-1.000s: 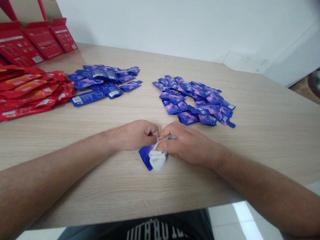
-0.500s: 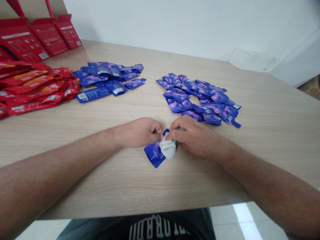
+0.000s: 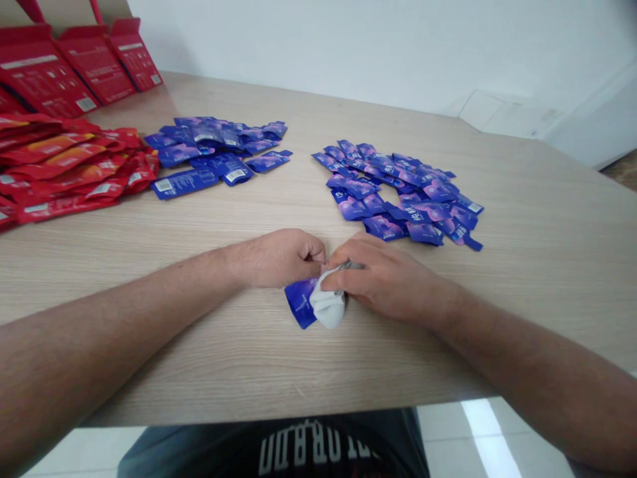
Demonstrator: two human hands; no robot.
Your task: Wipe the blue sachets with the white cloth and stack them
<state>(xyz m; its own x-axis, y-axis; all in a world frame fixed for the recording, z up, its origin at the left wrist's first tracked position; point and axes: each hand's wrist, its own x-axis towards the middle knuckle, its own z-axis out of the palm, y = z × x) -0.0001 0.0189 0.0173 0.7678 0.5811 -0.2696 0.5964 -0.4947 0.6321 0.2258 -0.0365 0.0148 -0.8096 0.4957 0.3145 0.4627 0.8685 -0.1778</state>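
A small blue-purple sachet (image 3: 300,303) lies on the table near its front edge. My left hand (image 3: 283,257) is closed, with thumb and forefinger pinched at the sachet's upper end. A crumpled white cloth (image 3: 328,307) covers the sachet's right part, and my right hand (image 3: 378,272) is closed on it. The two hands almost meet above the sachet. What lies beneath the cloth is hidden.
Behind my hands spreads a heap of blue-purple sachets (image 3: 423,211) to the right, with another sachet heap (image 3: 219,147) further left. Red packets (image 3: 74,166) are piled at the far left, before upright red boxes (image 3: 94,66). A white wall (image 3: 348,46) borders the table's back.
My right hand and the cloth have slid slightly left and down, covering more of the sachet. My left hand stays pinched at its upper end.
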